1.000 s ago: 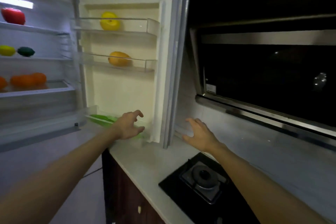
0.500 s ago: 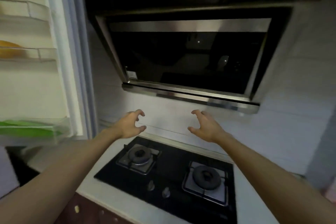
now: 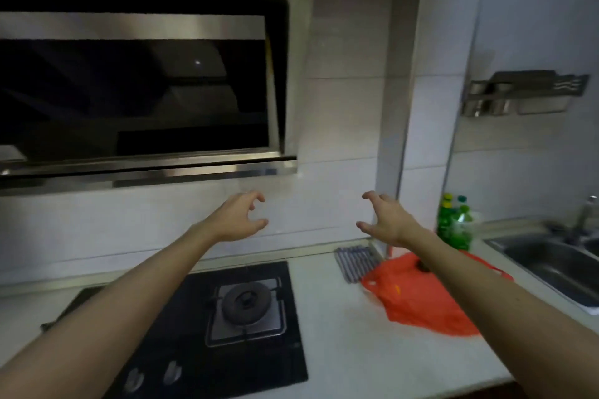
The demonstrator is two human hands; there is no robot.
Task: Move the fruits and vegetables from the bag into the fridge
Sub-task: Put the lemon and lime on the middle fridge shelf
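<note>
Since both grips are empty, fingers apart, send right hand (image 3: 387, 220) to orange bag (image 3: 418, 298). Left hand (image 3: 238, 220) should spread its mouth.

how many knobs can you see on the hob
2: left knob and right knob, side by side near the hob front edge, in front of the burner. The left arm covers part of the hob, so more may be hidden.

Bare white counter (image 3: 337, 334) lies open at lower centre, between the black glass gas hob (image 3: 259, 363) at lower left and the crumpled orange plastic bag (image 3: 418, 298) at right. Behind the bag stand a ribbed metal rack (image 3: 355, 261) and green plastic bottles (image 3: 453, 230). The steel range hood (image 3: 146, 168) overhangs at upper left.
</note>
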